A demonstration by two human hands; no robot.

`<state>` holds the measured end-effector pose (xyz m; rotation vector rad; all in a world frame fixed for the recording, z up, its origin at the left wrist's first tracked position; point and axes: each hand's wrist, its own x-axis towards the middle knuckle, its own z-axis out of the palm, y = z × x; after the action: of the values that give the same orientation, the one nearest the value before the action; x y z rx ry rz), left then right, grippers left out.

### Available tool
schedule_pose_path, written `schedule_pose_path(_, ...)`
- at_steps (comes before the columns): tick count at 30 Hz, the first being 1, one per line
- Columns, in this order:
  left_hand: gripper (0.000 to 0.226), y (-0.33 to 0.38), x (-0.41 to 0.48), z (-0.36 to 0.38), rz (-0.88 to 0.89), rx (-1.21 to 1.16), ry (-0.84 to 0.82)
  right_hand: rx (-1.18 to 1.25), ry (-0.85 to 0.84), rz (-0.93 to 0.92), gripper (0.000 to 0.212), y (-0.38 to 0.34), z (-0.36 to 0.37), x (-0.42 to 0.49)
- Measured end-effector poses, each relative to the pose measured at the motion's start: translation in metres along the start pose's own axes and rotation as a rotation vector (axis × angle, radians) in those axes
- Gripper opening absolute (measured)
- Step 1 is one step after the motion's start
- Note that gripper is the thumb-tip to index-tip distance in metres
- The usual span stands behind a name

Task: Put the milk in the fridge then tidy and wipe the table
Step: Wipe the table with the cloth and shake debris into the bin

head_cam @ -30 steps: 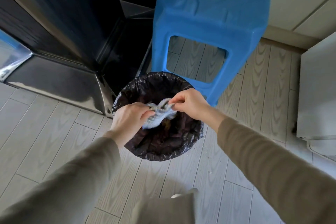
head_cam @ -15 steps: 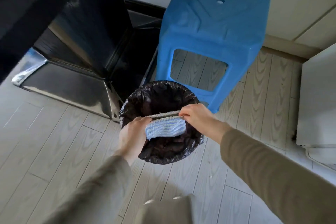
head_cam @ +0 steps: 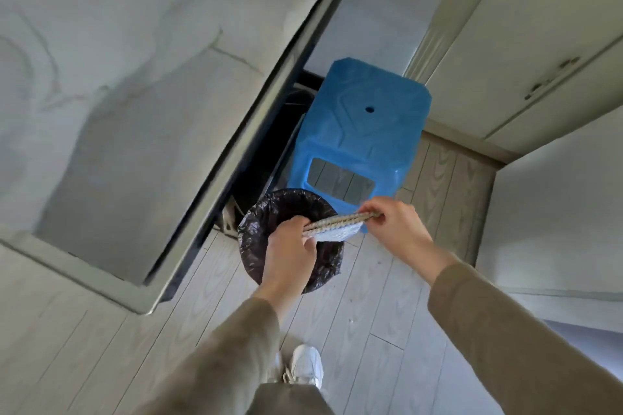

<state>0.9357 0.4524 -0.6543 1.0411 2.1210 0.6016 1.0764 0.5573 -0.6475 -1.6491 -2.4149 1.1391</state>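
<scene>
Above the black-lined bin (head_cam: pixel 256 236), left hand (head_cam: pixel 290 246) and right hand (head_cam: pixel 392 226) pinch a folded cloth (head_cam: pixel 333 227) taut.

Cloth (head_cam: pixel 337 223) apparently stretched taut, lifted.

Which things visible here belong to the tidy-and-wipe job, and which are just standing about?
In the job: cloth, pinched at its ends by the left hand and right hand; lined bin below; table top.
Just about: blue stool; white shoe; cabinet doors.
</scene>
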Motion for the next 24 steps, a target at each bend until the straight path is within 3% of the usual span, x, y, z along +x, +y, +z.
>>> schedule_pose_path(3,0.014,0.034,-0.009,-0.040,0.073,0.005,0.022,0.020,0.020,-0.018,0.022,-0.026,-0.048,-0.016)
schedule_pose_path(11,0.016,0.094,-0.026,-0.169,0.259,0.089,0.039,0.038,-0.025,-0.152,0.019,-0.119,-0.131,-0.050)
schedule_pose_path(24,0.019,0.080,-0.002,-0.360,0.451,0.201,0.045,0.028,0.054,-0.278,0.010,-0.288,-0.140,-0.038)
